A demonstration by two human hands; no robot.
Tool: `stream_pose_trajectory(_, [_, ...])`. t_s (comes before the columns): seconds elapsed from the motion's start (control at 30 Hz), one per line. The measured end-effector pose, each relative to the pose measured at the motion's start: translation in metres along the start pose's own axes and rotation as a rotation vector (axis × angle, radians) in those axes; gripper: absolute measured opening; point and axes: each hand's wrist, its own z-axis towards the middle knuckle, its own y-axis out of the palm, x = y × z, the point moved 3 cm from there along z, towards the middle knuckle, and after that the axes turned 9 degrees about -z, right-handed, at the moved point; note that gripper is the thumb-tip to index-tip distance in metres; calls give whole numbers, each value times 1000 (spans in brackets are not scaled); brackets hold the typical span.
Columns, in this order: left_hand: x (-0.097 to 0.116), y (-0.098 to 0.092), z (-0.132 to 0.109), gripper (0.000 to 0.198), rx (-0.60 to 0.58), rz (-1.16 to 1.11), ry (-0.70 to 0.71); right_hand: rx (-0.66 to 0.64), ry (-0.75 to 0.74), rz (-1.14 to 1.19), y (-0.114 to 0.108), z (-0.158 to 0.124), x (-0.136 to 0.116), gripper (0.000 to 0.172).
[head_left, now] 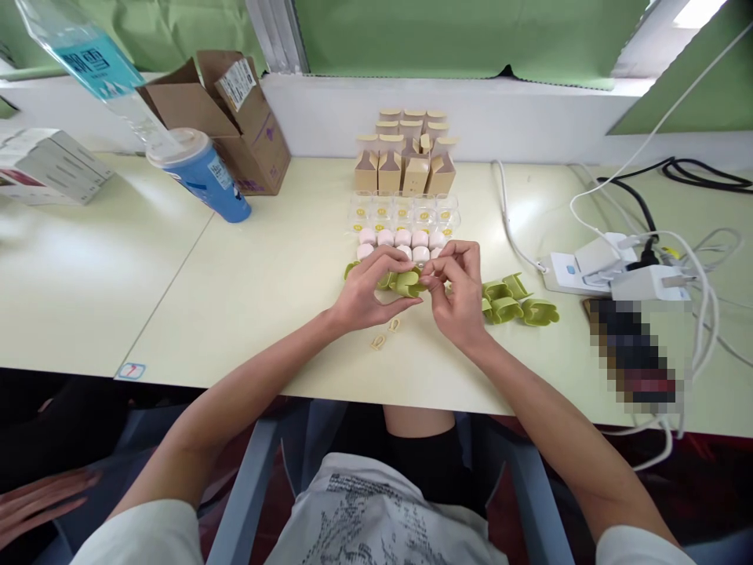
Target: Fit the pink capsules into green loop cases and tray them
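Both hands meet over the middle of the pale table (247, 290). My left hand (368, 290) is curled around a green leaf-shaped piece (405, 282). My right hand (459, 286) pinches the same piece from the right with bent fingers. Just behind the hands lies a clear tray (405, 212) holding yellow items, and several pink-white round caps (403, 238) sit along its near side. More green pieces (518, 302) lie to the right of my right hand. Two small beige clips (385, 333) rest on the table below my hands.
Small tan boxes (405, 157) are grouped at the back wall. A blue cup (203, 173), a tilted water bottle (88, 59) and an open cardboard box (235, 118) stand back left. A power strip (594, 267), chargers and cables crowd the right. Another person's hand (35, 498) shows bottom left.
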Motion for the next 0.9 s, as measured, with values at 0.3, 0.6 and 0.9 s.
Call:
stream_pose_trajectory(0.3, [-54,-44,11,65,143,-228,-261,-427,-180,134,-19,12,11,10])
stream_pose_trajectory(0.6, [-50,-51,13,60,82,-101,-242,-449,-351,-171,-6,2,6,21])
stream_pose_trajectory(0.9, [-45,-40,10,42,-12,-325,-268,-483,-374,-601,17,-5,6,15])
